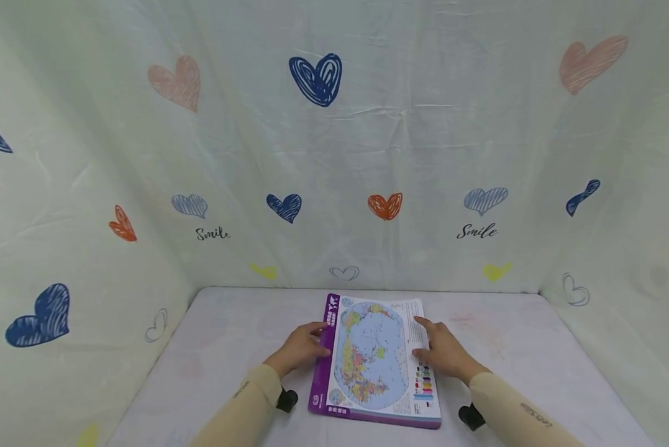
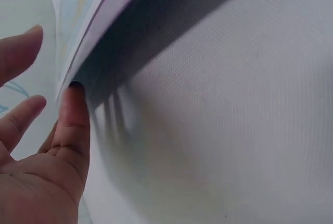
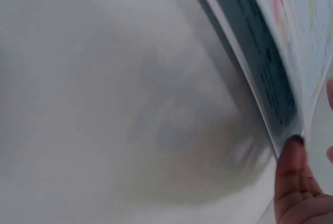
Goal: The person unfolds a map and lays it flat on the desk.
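Note:
A rectangular world map board (image 1: 376, 354), blue and white on top with a purple band down its left side, lies turned slightly on the white table in the head view. My left hand (image 1: 302, 344) holds its left edge, thumb and forefinger spread at the purple band. At the opposite edge my right hand (image 1: 445, 347) grips the board, with forefinger and thumb over the printed top. The left wrist view has a fingertip (image 2: 74, 96) tucked against the board's shaded side. Another fingertip (image 3: 294, 148) meets the dark, lettered side in the right wrist view.
The white table (image 1: 228, 316) ends at a pale curtain (image 1: 334, 155) printed with hearts, which also hangs at both sides. Black objects (image 1: 287, 400) show below each wrist. Long beige sleeves (image 1: 245, 403) cover the forearms.

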Action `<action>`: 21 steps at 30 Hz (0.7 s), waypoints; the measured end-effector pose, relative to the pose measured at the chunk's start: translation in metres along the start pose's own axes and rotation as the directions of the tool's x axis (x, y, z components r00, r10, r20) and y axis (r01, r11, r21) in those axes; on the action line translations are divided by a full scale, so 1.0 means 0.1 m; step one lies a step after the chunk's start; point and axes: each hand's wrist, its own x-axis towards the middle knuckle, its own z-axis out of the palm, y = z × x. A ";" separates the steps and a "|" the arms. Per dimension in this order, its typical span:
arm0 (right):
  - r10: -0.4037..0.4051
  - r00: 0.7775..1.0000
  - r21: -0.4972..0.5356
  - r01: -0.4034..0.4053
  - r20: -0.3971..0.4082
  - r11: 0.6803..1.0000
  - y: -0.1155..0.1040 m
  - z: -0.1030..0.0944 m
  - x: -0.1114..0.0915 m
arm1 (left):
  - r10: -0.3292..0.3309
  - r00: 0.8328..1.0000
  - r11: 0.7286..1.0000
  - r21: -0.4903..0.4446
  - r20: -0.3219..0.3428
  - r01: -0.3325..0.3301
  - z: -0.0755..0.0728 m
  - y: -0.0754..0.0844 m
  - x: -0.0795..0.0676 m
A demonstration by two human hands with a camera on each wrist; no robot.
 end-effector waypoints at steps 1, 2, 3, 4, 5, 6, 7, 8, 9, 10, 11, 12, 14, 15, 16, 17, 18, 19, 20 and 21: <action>-0.002 1.000 0.033 0.003 -0.010 0.999 0.01 -0.01 0.01 | 0.000 1.000 1.000 -0.017 0.003 0.000 -0.01 0.00 0.00; 0.001 1.000 0.071 0.001 -0.017 0.997 0.01 -0.02 0.02 | 0.001 1.000 1.000 -0.026 0.008 -0.001 -0.01 0.00 0.00; 0.005 1.000 0.105 -0.002 -0.021 0.994 0.01 -0.03 0.04 | 0.004 1.000 0.999 -0.034 0.012 -0.003 -0.02 0.00 0.00; 0.012 1.000 0.143 -0.009 -0.021 0.990 0.01 -0.04 0.05 | 0.007 1.000 0.999 -0.041 0.016 -0.006 -0.02 -0.01 0.00; 0.021 1.000 0.175 -0.017 -0.019 0.984 0.02 -0.05 0.05 | 0.010 1.000 0.999 -0.052 0.021 -0.009 -0.02 -0.01 0.00; 0.024 1.000 0.198 -0.021 -0.016 0.980 0.02 -0.06 0.06 | 0.011 1.000 0.998 -0.062 0.025 -0.009 -0.02 -0.01 0.00; 0.022 1.000 0.217 -0.018 -0.014 0.976 0.02 -0.06 0.07 | 0.010 1.000 0.998 -0.067 0.028 -0.008 -0.02 -0.01 0.00; 0.021 1.000 0.234 -0.018 -0.010 0.972 0.02 -0.06 0.07 | 0.009 1.000 0.998 -0.063 0.028 -0.007 -0.02 -0.01 0.00; 0.022 1.000 0.250 -0.019 -0.007 0.968 0.03 -0.06 0.08 | 0.006 1.000 0.998 -0.062 0.028 -0.004 -0.02 -0.02 0.01; 0.021 1.000 0.268 -0.019 -0.005 0.963 0.03 -0.06 0.08 | 0.003 1.000 0.998 -0.059 0.028 -0.001 -0.02 -0.02 0.01; 0.020 1.000 0.283 -0.018 -0.003 0.959 0.04 -0.06 0.09 | -0.001 1.000 0.998 -0.058 0.028 0.002 -0.02 -0.03 0.01; 0.023 1.000 0.306 -0.022 0.002 0.952 0.04 -0.06 0.09 | -0.006 1.000 0.998 -0.055 0.027 0.008 -0.02 -0.04 0.01; 0.036 0.999 0.352 -0.037 0.011 0.935 0.04 -0.05 0.10 | -0.012 1.000 0.999 -0.051 0.024 0.013 -0.02 -0.05 0.00; 0.042 0.999 0.367 -0.045 0.016 0.929 0.04 -0.05 0.10 | -0.011 1.000 0.998 -0.055 0.024 0.012 -0.02 -0.05 -0.01; 0.049 0.999 0.384 -0.054 0.022 0.922 0.04 -0.06 0.10 | -0.011 1.000 0.998 -0.061 0.025 0.012 -0.03 -0.06 -0.01; 0.052 0.998 0.397 -0.059 0.028 0.916 0.04 -0.06 0.09 | -0.009 1.000 0.998 -0.066 0.025 0.011 -0.03 -0.06 -0.01; 0.061 0.998 0.414 -0.070 0.034 0.907 0.04 -0.07 0.09 | -0.005 1.000 0.997 -0.071 0.026 0.007 -0.03 -0.06 -0.02; 0.067 0.997 0.428 -0.078 0.040 0.900 0.04 -0.07 0.09 | -0.003 1.000 0.997 -0.075 0.028 0.005 -0.03 -0.06 -0.02; 0.072 0.996 0.444 -0.086 0.048 0.892 0.03 -0.08 0.08 | 0.000 1.000 0.997 -0.079 0.030 0.003 -0.04 -0.06 -0.02; 0.072 0.996 0.455 -0.090 0.056 0.886 0.02 -0.09 0.08 | 0.002 0.999 0.996 -0.084 0.033 0.001 -0.04 -0.06 -0.02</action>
